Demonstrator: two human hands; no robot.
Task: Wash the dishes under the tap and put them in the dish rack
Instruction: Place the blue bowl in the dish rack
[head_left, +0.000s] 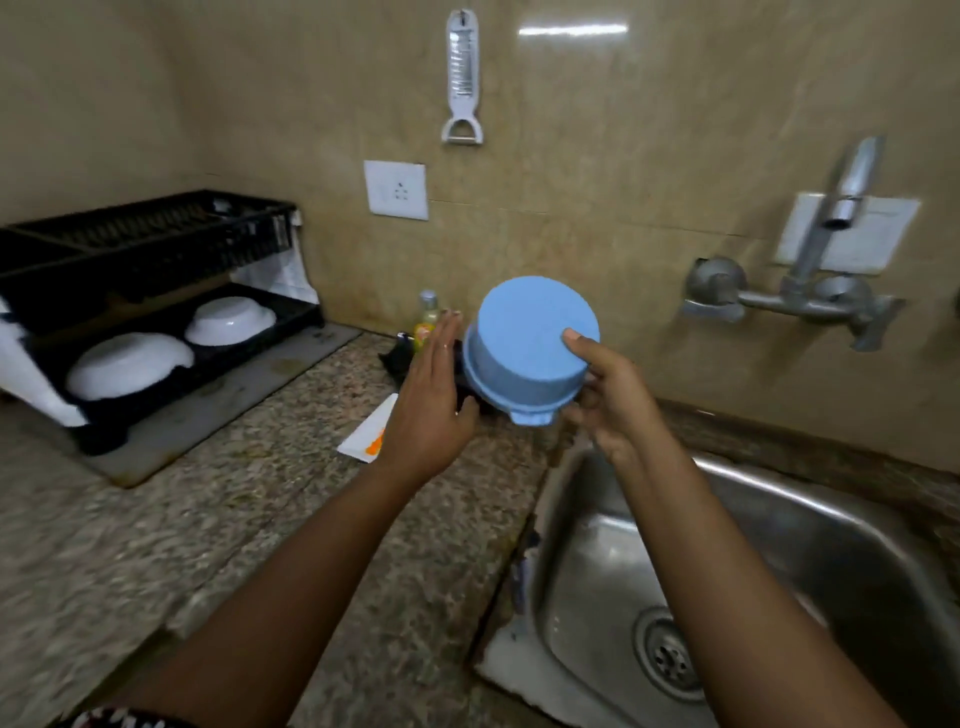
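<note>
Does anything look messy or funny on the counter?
Yes. An orange smear sits on the white plate lying on the granite counter, so that plate looks unwashed. At the sink's left edge, a pale patch looks like chipped or worn sealant.

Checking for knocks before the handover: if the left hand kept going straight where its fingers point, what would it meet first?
Probably the small bottle just beyond the left hand fingertips, though depth is unclear; the blue bowl sits beside its path.

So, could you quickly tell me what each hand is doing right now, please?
Left hand: open, fingers straight, beside the blue bowl; contact cannot be told.
Right hand: holds the upturned blue bowl, thumb on its base.
</note>
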